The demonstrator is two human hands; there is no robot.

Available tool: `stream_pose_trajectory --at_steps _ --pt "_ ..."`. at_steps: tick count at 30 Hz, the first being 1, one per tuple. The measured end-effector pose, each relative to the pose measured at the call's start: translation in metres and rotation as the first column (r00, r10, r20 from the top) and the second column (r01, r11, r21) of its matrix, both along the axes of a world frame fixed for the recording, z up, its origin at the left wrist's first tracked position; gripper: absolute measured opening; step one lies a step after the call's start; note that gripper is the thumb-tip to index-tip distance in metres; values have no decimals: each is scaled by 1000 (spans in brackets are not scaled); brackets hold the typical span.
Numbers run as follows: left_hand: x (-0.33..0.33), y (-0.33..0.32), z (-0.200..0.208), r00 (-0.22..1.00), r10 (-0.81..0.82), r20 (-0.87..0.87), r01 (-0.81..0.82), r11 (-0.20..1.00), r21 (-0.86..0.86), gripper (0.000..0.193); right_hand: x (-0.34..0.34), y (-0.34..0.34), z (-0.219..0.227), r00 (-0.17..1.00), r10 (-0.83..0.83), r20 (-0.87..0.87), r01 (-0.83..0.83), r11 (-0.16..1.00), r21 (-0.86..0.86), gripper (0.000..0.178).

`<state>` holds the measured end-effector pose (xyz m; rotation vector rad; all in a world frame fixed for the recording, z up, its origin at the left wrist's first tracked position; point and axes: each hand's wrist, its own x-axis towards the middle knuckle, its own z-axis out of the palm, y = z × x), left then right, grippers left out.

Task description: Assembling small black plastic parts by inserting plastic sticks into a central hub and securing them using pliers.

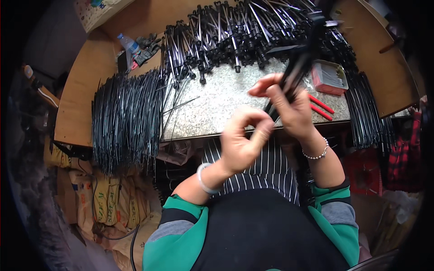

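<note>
In front of me, a long black part [298, 67], blurred by motion, slants up and right over the worktable; its upper end is wider, and its exact kind I cannot make out. My right hand [294, 110] is closed around its lower half, thumb lying along it. Close by on the left, my left hand [246, 140] has thumb and fingers pinched together at the part's bottom end. Red-handled pliers [322, 107] lie just right of my right hand, their jaws hidden behind it.
Metal rods with black fittings [217, 36] are heaped along the table's back. Thin black rods [126, 117] overhang the front edge at left; more black rods [368, 110] hang at right. A red box [330, 81] of small parts, a plastic bottle [129, 44] and dark gloves [147, 49] also lie there.
</note>
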<state>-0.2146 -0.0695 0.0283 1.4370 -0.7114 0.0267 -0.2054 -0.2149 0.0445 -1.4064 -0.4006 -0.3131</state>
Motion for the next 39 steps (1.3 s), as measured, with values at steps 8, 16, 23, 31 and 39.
stream_pose_trajectory --at_steps 8,16,23,31,39 --pt "43 -7 54 942 89 323 -27 981 -192 40 -5 9 3 986 -88 138 137 905 -402 74" --pt "57 -11 72 869 61 491 -67 998 -6 42 -22 -6 19 490 -245 837 836 403 -372 52" --pt "59 -19 79 971 -39 236 81 982 -172 34 -28 1 42 968 -163 -189 132 977 -166 57" --pt "72 -24 89 966 -223 133 247 945 -215 49 -1 12 19 961 -237 145 214 963 162 34" --pt "74 -29 97 961 -278 -4 260 904 -340 27 4 18 7 938 -311 156 286 944 162 28"
